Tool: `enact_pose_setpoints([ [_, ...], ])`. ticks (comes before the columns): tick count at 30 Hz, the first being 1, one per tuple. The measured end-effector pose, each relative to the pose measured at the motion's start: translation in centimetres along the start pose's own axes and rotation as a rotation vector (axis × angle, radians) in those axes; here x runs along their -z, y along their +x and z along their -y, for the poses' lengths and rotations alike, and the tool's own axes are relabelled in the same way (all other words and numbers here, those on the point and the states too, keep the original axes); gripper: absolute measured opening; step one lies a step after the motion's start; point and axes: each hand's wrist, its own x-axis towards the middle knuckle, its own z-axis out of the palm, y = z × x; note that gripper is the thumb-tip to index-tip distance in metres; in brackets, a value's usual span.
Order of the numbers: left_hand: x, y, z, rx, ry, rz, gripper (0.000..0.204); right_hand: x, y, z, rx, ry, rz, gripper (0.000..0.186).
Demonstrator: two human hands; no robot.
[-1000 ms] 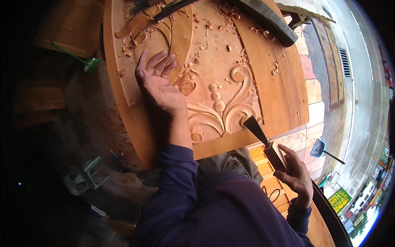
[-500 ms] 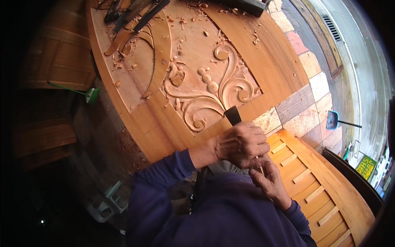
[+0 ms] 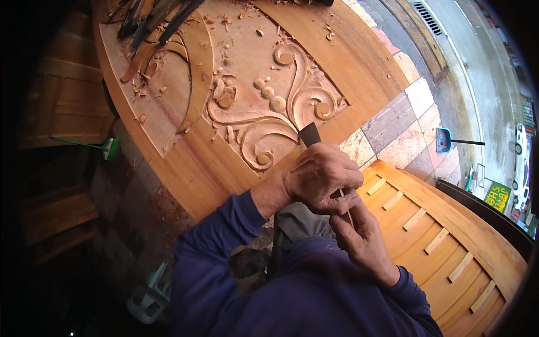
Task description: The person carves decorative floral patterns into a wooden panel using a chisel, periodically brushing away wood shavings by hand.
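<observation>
My left hand (image 3: 320,178) is closed around a wide-bladed chisel (image 3: 309,133), whose dark blade points up toward the lower tip of the carved scrollwork (image 3: 298,78). Just below and to the right, my right hand (image 3: 359,236) grips the chisel's lower part against the left. The scrollwork stands in relief in a recessed wooden panel (image 3: 238,45) with a plain border, scattered with curled shavings. A pile of dark hand tools (image 3: 168,31) lies at the panel's upper left, beside a curved raised band (image 3: 202,84).
A slatted wooden panel (image 3: 404,236) sits at my right. Past the work are floor tiles (image 3: 396,121), a blue dustpan (image 3: 443,140) and a white car (image 3: 520,157). On the left are wooden doors (image 3: 73,101), a green broom (image 3: 109,148) and a plastic chair (image 3: 149,297).
My left hand, open over the panel a second ago, has moved down and closed on the chisel beside my right hand. The view has also shifted, showing more of the slatted panel.
</observation>
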Motion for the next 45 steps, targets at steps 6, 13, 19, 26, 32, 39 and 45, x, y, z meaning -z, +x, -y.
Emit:
enact_pose_setpoints([
  [6,0.7,0.1,0.5,0.030,-0.060,-0.046,0.025,-0.3,1.1,1.1,-0.034,-0.001,-0.004,0.029],
  [13,0.7,0.3,0.2,0.066,-0.067,-0.045,0.021,-0.5,0.6,1.8,-0.037,0.010,-0.006,0.032],
  [19,1.1,0.1,1.2,0.075,-0.097,-0.067,0.020,-1.0,1.4,1.9,-0.027,0.001,-0.026,0.034],
  [26,1.1,0.3,1.7,0.071,-0.029,-0.092,0.020,-0.4,3.0,-0.4,-0.023,0.148,-0.016,0.053],
  [32,0.1,1.1,0.5,0.003,0.080,-0.084,0.020,1.3,2.3,-1.8,0.178,0.030,0.021,0.045],
  [39,0.5,0.3,0.4,0.100,-0.025,-0.135,0.018,0.2,1.8,1.2,0.019,0.042,0.020,0.046],
  [45,1.2,-0.6,1.2,0.100,-0.126,-0.154,0.024,-1.8,2.0,1.4,0.025,0.071,-0.036,0.062],
])
